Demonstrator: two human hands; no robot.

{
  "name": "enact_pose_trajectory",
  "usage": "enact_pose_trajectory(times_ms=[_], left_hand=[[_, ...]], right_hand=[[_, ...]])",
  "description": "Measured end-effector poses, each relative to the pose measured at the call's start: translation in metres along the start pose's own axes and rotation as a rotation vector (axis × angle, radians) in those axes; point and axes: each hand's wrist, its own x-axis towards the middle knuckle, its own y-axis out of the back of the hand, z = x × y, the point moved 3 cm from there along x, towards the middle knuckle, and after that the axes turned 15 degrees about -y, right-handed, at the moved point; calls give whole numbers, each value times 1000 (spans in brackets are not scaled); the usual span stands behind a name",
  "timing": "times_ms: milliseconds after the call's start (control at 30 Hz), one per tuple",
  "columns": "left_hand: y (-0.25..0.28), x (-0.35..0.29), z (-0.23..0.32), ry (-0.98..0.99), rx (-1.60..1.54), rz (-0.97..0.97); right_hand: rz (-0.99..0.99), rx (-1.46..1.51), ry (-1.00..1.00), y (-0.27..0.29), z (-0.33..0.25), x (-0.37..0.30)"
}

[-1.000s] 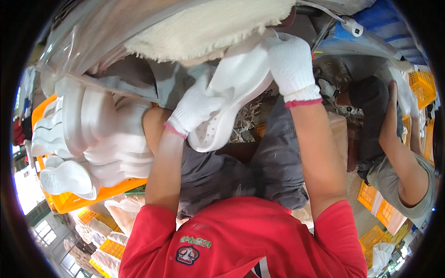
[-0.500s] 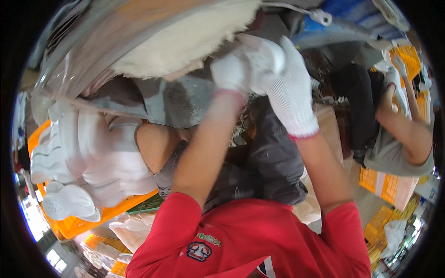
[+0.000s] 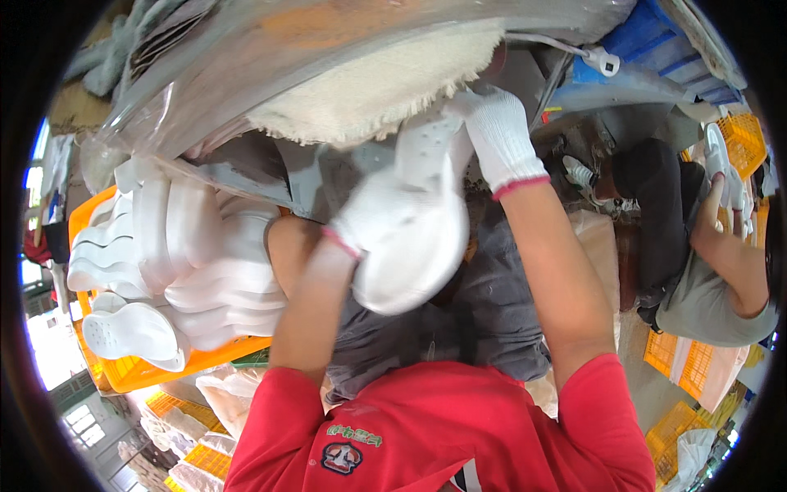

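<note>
Between my two white-gloved hands is a white foam clog (image 3: 426,250), its broad rounded end hanging toward my lap and its perforated end pointing up. My left hand (image 3: 373,215) is closed around its side, blurred by motion. My right hand (image 3: 498,135) grips the far end, its fingertips hidden. Just above the clog is a cream-coloured, frayed cloth buffing wheel (image 3: 385,78); whether the two touch I cannot tell.
Clear plastic sheeting (image 3: 164,123) covers the wheel's near side. Left of my knee, an orange crate (image 3: 197,361) holds several stacked white clogs (image 3: 193,230). At right sits a co-worker (image 3: 705,287) with a white shoe in hand. A blue bin (image 3: 664,41) stands at the far right.
My left hand has moved down toward my lap, and the clog has swung round, now showing its broad end. My right hand stays near the wheel. The whole view has shifted slightly.
</note>
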Motion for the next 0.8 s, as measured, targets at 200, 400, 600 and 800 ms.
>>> enact_pose_trajectory(times_ms=[200,400,600,800], left_hand=[[-83,46,0,-369,-315,480],[-84,92,2,-393,494,535],[-53,109,-35,-519,808,593],[-11,112,-76,-266,1373,263]], right_hand=[[-82,111,-304,48,-29,-117],[103,-3,-43,64,-30,-114],[-29,46,30,38,-16,-48],[-6,-242,105,27,-14,-60]])
